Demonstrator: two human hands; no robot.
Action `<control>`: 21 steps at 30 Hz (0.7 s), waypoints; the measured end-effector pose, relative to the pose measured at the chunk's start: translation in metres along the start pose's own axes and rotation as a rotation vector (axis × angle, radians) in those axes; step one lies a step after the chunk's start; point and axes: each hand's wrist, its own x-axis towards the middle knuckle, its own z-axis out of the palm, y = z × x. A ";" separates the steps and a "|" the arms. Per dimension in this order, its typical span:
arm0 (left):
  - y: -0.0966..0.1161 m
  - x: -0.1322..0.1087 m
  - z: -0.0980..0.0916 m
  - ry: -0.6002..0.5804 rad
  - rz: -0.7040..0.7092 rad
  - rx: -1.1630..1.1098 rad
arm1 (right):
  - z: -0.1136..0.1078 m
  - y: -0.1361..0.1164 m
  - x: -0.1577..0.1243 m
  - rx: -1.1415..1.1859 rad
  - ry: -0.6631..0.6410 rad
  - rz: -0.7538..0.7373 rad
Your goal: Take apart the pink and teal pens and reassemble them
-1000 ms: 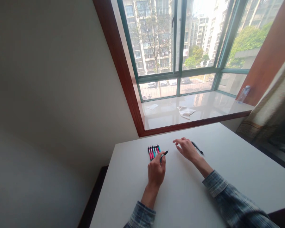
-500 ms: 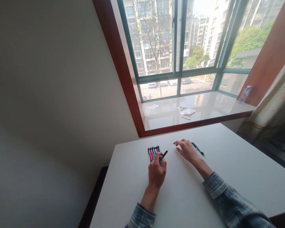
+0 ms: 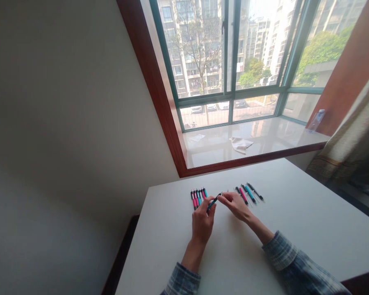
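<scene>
My left hand [image 3: 202, 223] is closed around a teal and black pen [image 3: 213, 202], which slants up to the right. At the pen's upper end, the thumb and fingers of my right hand [image 3: 236, 206] are pinched together. Whether a small part sits between those fingertips is hidden. Just beyond my left hand lies a row of pink and teal pens [image 3: 197, 197], side by side, their lower ends partly covered by the hand. Right of my right hand lie more pens, among them a pink one [image 3: 243, 196], a teal one [image 3: 249, 194] and a black one [image 3: 255, 191].
Everything lies on a white table [image 3: 166, 237] against the wall. Behind it, the window sill [image 3: 209, 155] bears a crumpled white cloth [image 3: 241, 144], a flat paper piece [image 3: 197, 138] and a clear bottle [image 3: 316, 121]. A curtain [image 3: 335, 151] hangs at the right.
My right hand has moved left and closed at the upper end of the pen in my left hand. Pens it had covered now show. My left hand has barely moved.
</scene>
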 end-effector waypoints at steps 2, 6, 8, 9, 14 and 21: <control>0.001 0.000 0.000 -0.021 0.011 0.002 | 0.003 0.005 0.002 0.043 0.020 0.018; -0.001 -0.001 0.000 -0.048 0.021 0.000 | 0.006 0.012 0.004 0.110 0.045 0.031; -0.002 -0.002 0.001 -0.052 0.021 0.002 | 0.007 0.014 0.005 0.117 0.051 0.024; -0.003 -0.002 0.002 -0.052 0.019 0.008 | 0.008 0.014 0.005 0.117 0.054 0.019; -0.008 -0.002 0.005 -0.038 0.000 0.060 | 0.009 0.014 0.004 0.096 0.081 -0.008; -0.003 0.000 0.003 -0.081 -0.021 0.059 | 0.009 0.009 0.002 0.077 0.098 -0.036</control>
